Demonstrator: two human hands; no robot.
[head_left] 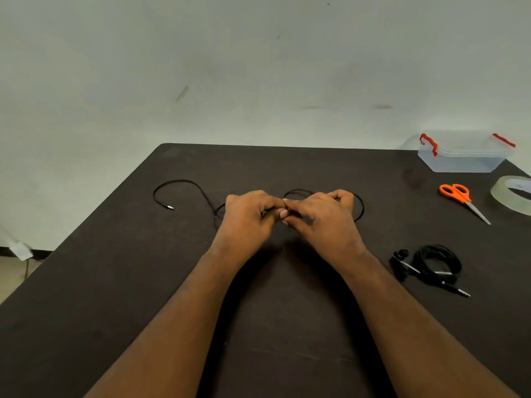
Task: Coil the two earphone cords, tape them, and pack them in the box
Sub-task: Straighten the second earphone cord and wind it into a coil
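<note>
Nearest the camera, two bare forearms reach forward over a dark brown, matte table (143, 282) that fills the lower half of the view. To the right of the right forearm lies a bundled black earphone cord with silver plug tips (431, 267), loosely wound and resting flat on the table, well apart from both hands.

At mid-table the hands meet. The left hand (248, 215) and the right hand (321, 215) have their fingers curled in toward each other, fingertips touching or nearly so, and both pinch a thin black earphone cord (184, 183) between them. Exactly how the strand runs inside the fingers is hidden. From the left hand the cord trails out to the left in a wide arc and ends in a small silver plug (170, 207) lying on the table. Behind and to the right of the right hand, loops of the same cord show as dark curves.

Farther back on the right, orange-handled scissors with steel blades (459, 196) lie closed, blades pointing toward the near right. Just beside them, at the frame's edge, sits a roll of clear adhesive tape (505, 196), partly cut off. Beyond both, at the table's far right corner, stands a clear plastic storage box with red latches (462, 158), lid on.

Behind the table rises a pale greenish-white wall (258, 67) with a few faint scuffs. At far left, a strip of light floor (13, 277) shows below the wall.
</note>
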